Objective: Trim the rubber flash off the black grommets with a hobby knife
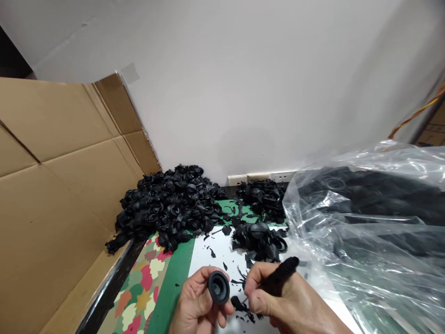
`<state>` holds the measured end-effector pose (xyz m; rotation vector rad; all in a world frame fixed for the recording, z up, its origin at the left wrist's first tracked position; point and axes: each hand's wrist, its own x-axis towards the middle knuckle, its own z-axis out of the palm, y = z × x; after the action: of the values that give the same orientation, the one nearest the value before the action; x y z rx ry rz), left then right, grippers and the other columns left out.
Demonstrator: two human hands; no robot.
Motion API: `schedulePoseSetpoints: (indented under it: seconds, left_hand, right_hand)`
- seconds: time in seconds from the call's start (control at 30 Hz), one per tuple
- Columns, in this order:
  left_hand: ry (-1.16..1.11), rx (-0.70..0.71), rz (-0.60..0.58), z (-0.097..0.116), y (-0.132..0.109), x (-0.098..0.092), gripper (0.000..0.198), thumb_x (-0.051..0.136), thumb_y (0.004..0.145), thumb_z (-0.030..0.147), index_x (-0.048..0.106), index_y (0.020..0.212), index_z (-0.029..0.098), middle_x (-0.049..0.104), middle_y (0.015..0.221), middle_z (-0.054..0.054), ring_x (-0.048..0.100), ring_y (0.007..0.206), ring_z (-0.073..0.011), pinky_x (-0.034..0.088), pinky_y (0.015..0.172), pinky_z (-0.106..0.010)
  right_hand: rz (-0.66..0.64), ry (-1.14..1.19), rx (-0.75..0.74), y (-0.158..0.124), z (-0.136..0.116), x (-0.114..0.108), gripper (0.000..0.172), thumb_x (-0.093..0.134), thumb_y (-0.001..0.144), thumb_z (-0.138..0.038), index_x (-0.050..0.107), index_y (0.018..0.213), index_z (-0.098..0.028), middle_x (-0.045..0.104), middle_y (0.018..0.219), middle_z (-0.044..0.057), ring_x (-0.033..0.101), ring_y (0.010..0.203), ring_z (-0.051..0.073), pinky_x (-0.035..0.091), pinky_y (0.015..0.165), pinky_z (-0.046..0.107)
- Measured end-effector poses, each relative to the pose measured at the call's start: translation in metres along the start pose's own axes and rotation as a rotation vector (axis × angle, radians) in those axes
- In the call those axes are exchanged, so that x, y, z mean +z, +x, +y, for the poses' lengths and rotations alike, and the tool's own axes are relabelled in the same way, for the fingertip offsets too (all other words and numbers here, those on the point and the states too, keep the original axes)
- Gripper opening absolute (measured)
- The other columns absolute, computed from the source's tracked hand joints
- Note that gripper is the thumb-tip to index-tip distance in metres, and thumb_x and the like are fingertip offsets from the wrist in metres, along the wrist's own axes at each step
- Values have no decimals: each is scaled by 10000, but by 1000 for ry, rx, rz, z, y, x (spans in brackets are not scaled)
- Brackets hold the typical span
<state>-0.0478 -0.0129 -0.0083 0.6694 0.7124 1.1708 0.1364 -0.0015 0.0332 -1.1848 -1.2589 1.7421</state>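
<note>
My left hand (198,301) pinches a round black rubber cap (219,287) between thumb and fingers, its hollow, stepped opening turned up toward me. To its right, my right hand (274,301) is closed around a tool with a fuzzy black wrapped handle (283,273). A thin tip shows below the fingers, too small to make out clearly. The tip is apart from the cap. Black rubber scraps (239,304) lie on the white sheet (205,255) under and between my hands.
A large heap of black rubber parts (174,199) lies at the back left beside a cardboard panel (69,176). Smaller black piles (259,241) are near the wall sockets (283,177). A clear plastic bag (347,222) with black parts fills the right side.
</note>
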Motion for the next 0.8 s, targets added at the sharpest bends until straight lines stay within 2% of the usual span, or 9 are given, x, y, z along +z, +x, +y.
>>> schedulePoseSetpoints:
  seconds: [0.1, 0.33, 0.5, 0.6, 0.8]
  left_hand:
    - [-10, -4, -4, 0, 0, 1, 306, 839, 574, 258, 729, 831, 132, 715, 775, -64, 654, 533, -123, 434, 399, -142]
    - [-24, -12, 10, 2, -1, 3, 292, 835, 578, 245, 734, 830, 139, 718, 802, -59, 655, 543, -127, 443, 399, -147]
    - [-42, -13, -45, 4, -3, 4, 306, 832, 583, 276, 737, 842, 144, 717, 797, -59, 641, 525, -109, 431, 389, -131]
    - [-27, -29, -80, 4, -4, 4, 304, 825, 594, 290, 739, 847, 144, 709, 715, -55, 611, 470, -88, 425, 388, -127]
    - [18, -35, -47, 2, -2, 3, 277, 821, 603, 288, 737, 827, 147, 688, 626, -47, 607, 455, -99, 414, 374, -130]
  right_hand:
    - [18, 11, -29, 3, 8, -1, 236, 725, 586, -337, 560, 651, -181, 459, 501, -67, 379, 433, 82, 274, 381, 198]
    - [101, 45, -115, 8, 20, 0, 265, 657, 689, -412, 552, 783, -188, 437, 494, -81, 408, 431, 92, 289, 374, 202]
    - [137, 36, -152, 7, 18, 2, 248, 650, 685, -413, 571, 763, -190, 432, 468, -85, 401, 418, 91, 281, 389, 215]
    - [145, 50, -146, 5, 14, 4, 246, 661, 669, -412, 581, 742, -191, 439, 477, -80, 396, 430, 92, 285, 396, 215]
    - [168, 50, -131, 2, 8, 5, 220, 653, 664, -401, 593, 722, -198, 435, 467, -81, 403, 432, 95, 296, 414, 218]
